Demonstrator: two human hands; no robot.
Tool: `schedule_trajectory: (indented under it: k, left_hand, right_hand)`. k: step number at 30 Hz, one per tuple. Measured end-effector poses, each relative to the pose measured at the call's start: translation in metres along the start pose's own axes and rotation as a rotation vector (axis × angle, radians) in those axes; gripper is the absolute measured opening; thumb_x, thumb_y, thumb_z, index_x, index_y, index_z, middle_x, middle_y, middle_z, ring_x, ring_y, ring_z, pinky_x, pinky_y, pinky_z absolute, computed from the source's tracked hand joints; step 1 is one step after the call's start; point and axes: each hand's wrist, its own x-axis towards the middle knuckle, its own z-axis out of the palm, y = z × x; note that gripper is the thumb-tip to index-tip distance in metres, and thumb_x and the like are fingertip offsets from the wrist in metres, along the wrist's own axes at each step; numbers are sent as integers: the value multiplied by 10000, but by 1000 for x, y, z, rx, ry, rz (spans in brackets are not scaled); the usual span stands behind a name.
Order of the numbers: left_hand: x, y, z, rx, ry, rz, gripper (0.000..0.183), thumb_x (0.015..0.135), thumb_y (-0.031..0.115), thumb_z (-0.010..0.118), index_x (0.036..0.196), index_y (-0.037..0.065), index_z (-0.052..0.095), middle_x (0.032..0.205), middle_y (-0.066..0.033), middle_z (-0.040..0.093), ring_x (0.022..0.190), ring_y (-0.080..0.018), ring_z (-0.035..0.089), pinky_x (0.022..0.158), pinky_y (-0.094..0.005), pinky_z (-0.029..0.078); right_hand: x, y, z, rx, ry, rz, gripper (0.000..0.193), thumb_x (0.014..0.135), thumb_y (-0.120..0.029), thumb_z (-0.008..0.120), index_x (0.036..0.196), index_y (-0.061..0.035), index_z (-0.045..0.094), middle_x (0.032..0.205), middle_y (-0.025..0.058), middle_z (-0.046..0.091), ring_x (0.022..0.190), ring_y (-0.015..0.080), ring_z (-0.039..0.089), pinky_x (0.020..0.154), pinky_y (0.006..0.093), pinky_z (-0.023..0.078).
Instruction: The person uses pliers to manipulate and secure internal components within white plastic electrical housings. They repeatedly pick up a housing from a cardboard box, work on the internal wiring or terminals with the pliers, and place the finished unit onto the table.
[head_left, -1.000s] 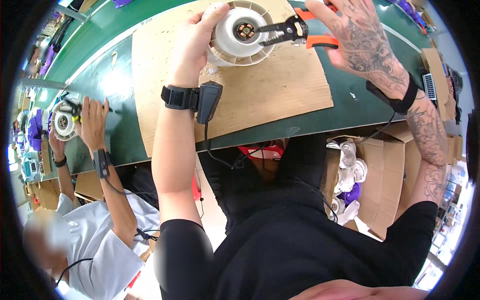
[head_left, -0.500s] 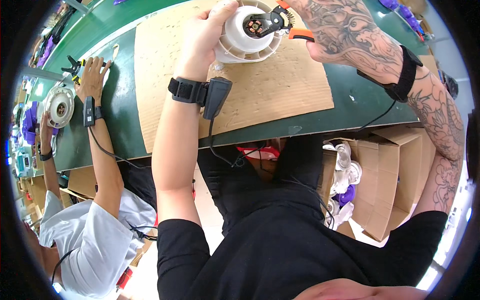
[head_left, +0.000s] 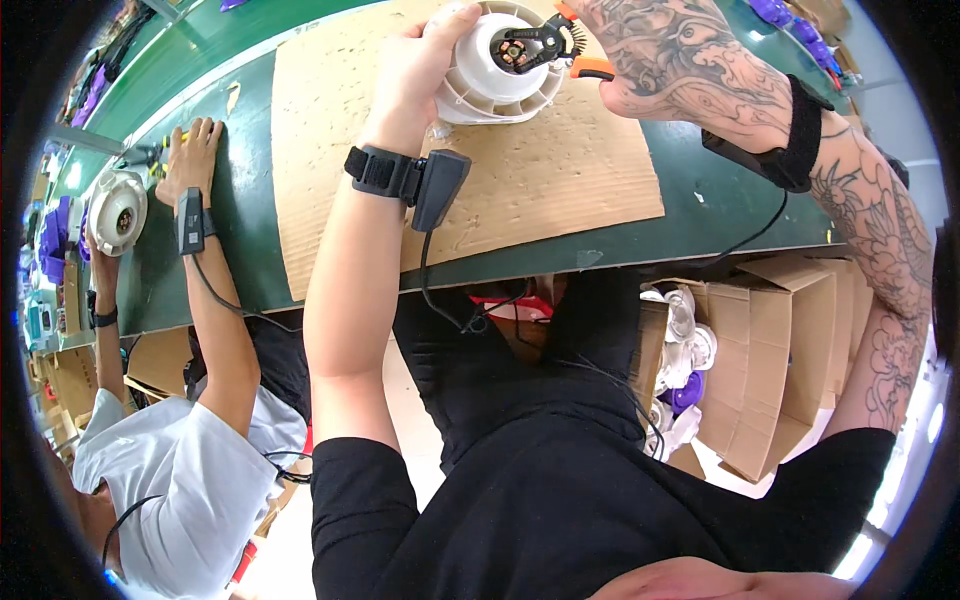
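Holding a white plastic wheel (head_left: 484, 82) over the far part of the cardboard sheet (head_left: 545, 190), with the pliers (head_left: 548, 42) poked into its cup, so I'd call this one midway. What's done as far as I can see: the wheel is in my grip and the nose of the pliers is inside the cup, right by the little copper core (head_left: 512, 54). What's left, judging by the look of it: the core sits in the middle of the cup and nothing has come loose that I can spot, so whatever the pliers do in there seems unfinished. Can't tell if the tips actually bite on anything, they're down too deep.

Hands, since that's the bit people always ask about: my left hand (head_left: 418, 66) is closed around the wheel's left edge, thumb over the top of the rim, fingers mostly hidden behind it. No clue whether the wheel rests on the cardboard or is lifted a bit (bad angle, sorry). My right hand (head_left: 655, 55) is on the pliers from the other side, wrapped partway, with the orange handles standing apart near my thumb. Most of those fingers are tucked out of view, so how hard I'm squeezing is anyone's guess.

Down by my leg there's an open cardboard box (head_left: 745, 375) with white parts (head_left: 682, 345) and a purple one in it.
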Motion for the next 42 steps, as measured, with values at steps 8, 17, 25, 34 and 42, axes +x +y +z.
schedule_trajectory:
  k: [8,17,25,34,42]
  left_hand:
    - [6,1,-9,97,-139,42,456,941,404,752,1156,2,743,1090,-73,725,962,-141,659,837,-295,524]
    - [-6,3,12,281,-86,1,691,859,492,819,1231,-54,616,1066,-100,668,1021,-180,652,893,-302,509]
    - [-21,3,24,5,-119,4,752,827,297,905,1360,-11,474,1178,-143,659,1102,-224,676,937,-371,566]
    - [-19,-9,33,-73,-107,167,728,872,191,875,1410,3,423,1278,-163,639,1183,-255,656,984,-395,567]
    - [-22,-5,35,-13,-111,211,731,873,190,877,1411,-8,423,1297,-181,631,1191,-246,647,995,-383,559]
  right_hand:
    - [5,9,27,155,-46,47,653,661,-477,842,1132,-64,660,1103,155,603,1075,322,534,927,503,391]
    - [-18,23,71,417,59,146,630,747,-475,749,1168,-26,616,1044,197,604,982,386,561,861,536,412]
    - [-18,23,70,481,-99,245,647,708,-455,749,1166,-19,614,1097,226,613,1031,399,571,881,554,432]
    - [-20,27,65,358,2,189,633,653,-431,752,1114,-19,617,1012,211,596,1004,381,583,875,532,416]
    - [-17,24,77,161,109,147,671,669,-445,760,1137,10,604,1031,211,582,1011,369,566,884,545,408]
